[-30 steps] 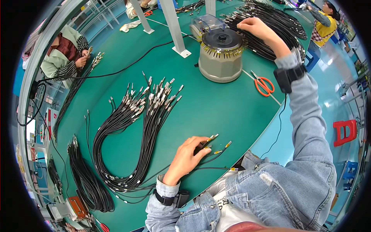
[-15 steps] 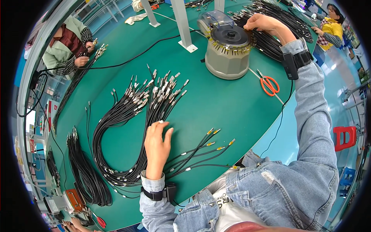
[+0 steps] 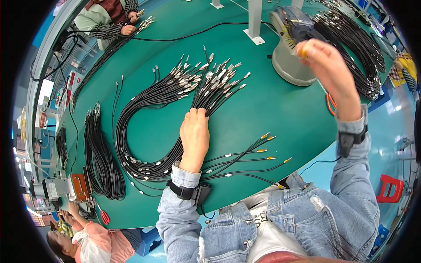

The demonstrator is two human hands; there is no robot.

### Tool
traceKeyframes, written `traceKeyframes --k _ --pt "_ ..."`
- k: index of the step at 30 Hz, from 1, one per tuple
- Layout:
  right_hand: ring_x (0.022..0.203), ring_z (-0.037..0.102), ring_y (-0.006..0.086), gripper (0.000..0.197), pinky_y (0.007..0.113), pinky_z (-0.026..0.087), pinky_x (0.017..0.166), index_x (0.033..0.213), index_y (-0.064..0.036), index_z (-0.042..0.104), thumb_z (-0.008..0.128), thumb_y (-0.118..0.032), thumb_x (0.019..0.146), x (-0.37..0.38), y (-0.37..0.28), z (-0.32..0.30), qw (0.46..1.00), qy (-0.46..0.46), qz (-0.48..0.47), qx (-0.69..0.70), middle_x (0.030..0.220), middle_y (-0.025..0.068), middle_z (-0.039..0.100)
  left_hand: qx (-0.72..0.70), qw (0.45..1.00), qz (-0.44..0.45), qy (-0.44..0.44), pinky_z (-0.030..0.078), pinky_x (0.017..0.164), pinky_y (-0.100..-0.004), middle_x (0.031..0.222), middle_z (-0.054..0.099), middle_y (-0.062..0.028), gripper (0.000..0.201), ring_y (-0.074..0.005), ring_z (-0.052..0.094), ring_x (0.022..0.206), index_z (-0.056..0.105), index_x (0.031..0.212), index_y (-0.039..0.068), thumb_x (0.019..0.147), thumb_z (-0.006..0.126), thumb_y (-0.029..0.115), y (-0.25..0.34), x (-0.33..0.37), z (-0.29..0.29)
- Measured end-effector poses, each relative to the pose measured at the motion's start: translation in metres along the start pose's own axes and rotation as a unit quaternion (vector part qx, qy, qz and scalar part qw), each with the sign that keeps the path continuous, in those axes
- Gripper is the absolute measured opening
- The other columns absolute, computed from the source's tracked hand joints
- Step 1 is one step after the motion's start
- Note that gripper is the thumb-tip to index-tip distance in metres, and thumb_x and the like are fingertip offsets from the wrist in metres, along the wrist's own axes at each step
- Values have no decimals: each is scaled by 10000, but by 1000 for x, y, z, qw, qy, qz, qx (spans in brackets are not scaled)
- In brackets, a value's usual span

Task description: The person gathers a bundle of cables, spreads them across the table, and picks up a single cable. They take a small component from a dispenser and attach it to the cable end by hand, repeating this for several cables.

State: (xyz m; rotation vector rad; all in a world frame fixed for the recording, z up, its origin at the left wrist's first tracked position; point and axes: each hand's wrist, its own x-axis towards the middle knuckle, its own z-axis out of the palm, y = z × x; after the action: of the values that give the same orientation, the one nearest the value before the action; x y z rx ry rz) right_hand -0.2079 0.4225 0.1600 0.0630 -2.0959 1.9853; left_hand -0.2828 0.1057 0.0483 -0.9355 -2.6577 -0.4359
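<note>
1. Left hand [image 3: 194, 138]: fingers folded over the right limb of a curved cable bundle [image 3: 124, 133], mid-table; probably steadying it. Fingertips are out of sight, so whether they close round any cable cannot be told.
2. Right hand [image 3: 326, 65]: well apart from the left, raised at far right; thumb and fingers pinched on a small yellow piece [image 3: 303, 52], whose shape is mostly covered. The fingertip hold presumably suits so small an item.
3. Cable bundle: bent in a U, both sets of metal ends pointing far, seemingly to lie together within reach.
4. Loose cables [image 3: 228, 155]: fanned at near right, yellow-banded tips spread, perhaps for picking out singly.
5. Round machine [image 3: 291, 68]: far right, just beside the right hand, which hides part of its front.
6. Scissors [image 3: 330, 104]: orange handle only; the remainder is behind the right arm.
7. Second bundle [image 3: 101, 162]: left, laid apart, presumably to avoid mixing.
8. Co-worker's hands [image 3: 128, 30]: far left; the held ends are too small to make out.
</note>
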Motion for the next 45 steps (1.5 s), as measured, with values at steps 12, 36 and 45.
traceKeyframes --k 12,36,45 --pt "822 438 111 180 260 356 769 791 -55 547 585 -220 853 -18 52 83 974 -88 117 174 890 34 527 13 998 24 64 465 632 -351 867 509 -93 188 -266 525 777 546 911 46 742 626 62 -23 6 -1" --pt "803 465 92 155 249 371 765 822 -60 576 602 -211 849 -19 64 79 963 -74 148 213 904 22 546 88 993 67 32 435 590 -317 809 528 -52 148 -217 515 716 623 877 72 732 642 91 -5 6 3" --pt "808 493 94 149 253 385 768 837 -60 584 610 -207 844 -19 67 81 961 -84 153 214 921 21 566 115 983 135 40 435 540 -312 747 530 -45 126 -213 515 645 609 820 63 714 667 101 -10 24 14"
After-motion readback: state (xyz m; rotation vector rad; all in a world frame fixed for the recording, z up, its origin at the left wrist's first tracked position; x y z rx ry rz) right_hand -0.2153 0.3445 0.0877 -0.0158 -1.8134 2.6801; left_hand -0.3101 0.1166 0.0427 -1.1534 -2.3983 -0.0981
